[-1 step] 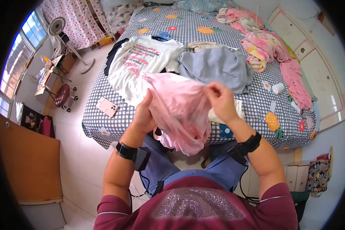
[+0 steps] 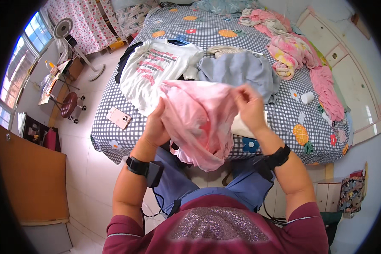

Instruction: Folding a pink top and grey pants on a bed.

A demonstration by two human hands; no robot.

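Pink garment point(image 2: 199, 122) hangs at the near edge of the bed point(image 2: 101, 135), its left side gripped in our left hand point(image 2: 157, 127) and its upper right corner pinched in our right hand point(image 2: 250, 109), set apart seemingly so the loose cloth spreads out.

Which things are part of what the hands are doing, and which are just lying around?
Part of it:
- pink garment, held between left hand and right hand
- perhaps the white shirt and gray garment nearby

Just around:
- phone
- small white cylinder
- fan
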